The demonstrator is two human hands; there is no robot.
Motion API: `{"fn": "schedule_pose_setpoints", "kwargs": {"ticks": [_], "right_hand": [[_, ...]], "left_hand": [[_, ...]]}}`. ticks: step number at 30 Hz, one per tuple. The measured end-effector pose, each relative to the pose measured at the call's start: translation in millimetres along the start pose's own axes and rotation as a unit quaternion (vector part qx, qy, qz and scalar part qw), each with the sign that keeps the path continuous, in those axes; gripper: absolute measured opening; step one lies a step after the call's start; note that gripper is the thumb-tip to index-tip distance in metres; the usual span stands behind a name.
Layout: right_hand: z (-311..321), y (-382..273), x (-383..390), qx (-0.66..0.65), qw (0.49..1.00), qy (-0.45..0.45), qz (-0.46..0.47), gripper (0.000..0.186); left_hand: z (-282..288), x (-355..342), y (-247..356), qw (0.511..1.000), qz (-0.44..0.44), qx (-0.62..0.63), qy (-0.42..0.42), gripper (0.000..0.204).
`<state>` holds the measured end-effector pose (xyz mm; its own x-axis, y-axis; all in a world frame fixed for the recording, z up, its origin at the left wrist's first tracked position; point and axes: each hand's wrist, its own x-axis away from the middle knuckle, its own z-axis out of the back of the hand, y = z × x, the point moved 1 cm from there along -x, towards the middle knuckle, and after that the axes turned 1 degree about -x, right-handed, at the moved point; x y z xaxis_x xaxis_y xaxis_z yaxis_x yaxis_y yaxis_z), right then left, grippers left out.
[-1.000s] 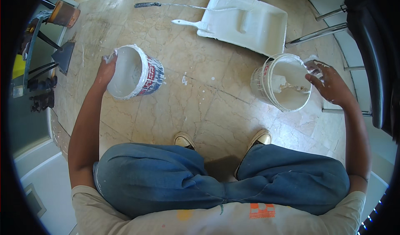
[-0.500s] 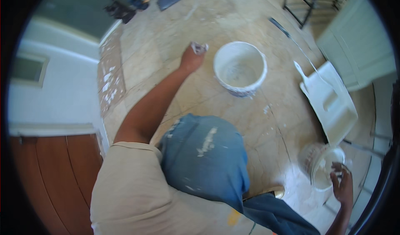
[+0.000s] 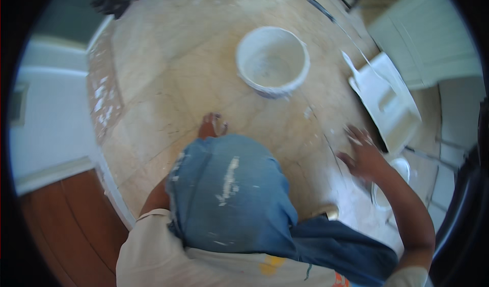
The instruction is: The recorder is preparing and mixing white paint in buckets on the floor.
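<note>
My right hand is held out over the floor with its fingers spread and nothing in them. White smears mark its fingers. It is beside the lower end of the white paint tray, and its forearm hides much of a small white bucket. My left hand shows just past my bent knee, fingers apart and whitish at the tips; its wrist is behind the knee. In front of me on the floor stands a large white bucket, its inside coated white, touched by neither hand.
A paint roller with a dark handle and long rod leans into the tray, near a white-handled brush. Pale cabinet doors stand at the right. A wall and a brown wooden door are at the left. White splashes mark the floor.
My left hand has drawn back from beside the large bucket to my knee. My right hand has left the small bucket's mouth and moved forward and left. The view has shifted.
</note>
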<state>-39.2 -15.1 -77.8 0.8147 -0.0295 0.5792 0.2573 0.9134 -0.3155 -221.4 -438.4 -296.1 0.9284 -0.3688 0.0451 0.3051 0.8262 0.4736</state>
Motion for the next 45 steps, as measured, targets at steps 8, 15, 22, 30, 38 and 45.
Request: {"fn": "schedule_pose_setpoints", "kwargs": {"ticks": [8,15,22,30,38,45], "right_hand": [[-107,-8,-112,0.066,0.989,0.07,-0.113,0.087],[-130,-14,-142,-0.035,0.973,0.159,-0.162,0.079],[-123,-13,-129,-0.019,0.986,0.102,-0.13,0.07],[-145,23,-111,-0.166,0.959,0.227,0.021,0.064],[-173,56,-65,-0.137,0.947,0.281,-0.074,0.075],[-190,52,-64,-0.019,0.969,0.207,-0.134,0.074]], "left_hand": [[-11,-24,103,0.988,-0.121,0.093,0.01,0.028],[-20,-3,108,0.983,-0.129,0.122,-0.04,0.03],[-22,0,98,0.989,-0.107,0.091,-0.042,0.032],[-24,4,106,0.986,-0.134,0.097,-0.004,0.028],[-29,4,100,0.988,-0.107,0.112,0.018,0.028],[-34,4,116,0.982,-0.153,0.107,-0.001,0.029]]}}
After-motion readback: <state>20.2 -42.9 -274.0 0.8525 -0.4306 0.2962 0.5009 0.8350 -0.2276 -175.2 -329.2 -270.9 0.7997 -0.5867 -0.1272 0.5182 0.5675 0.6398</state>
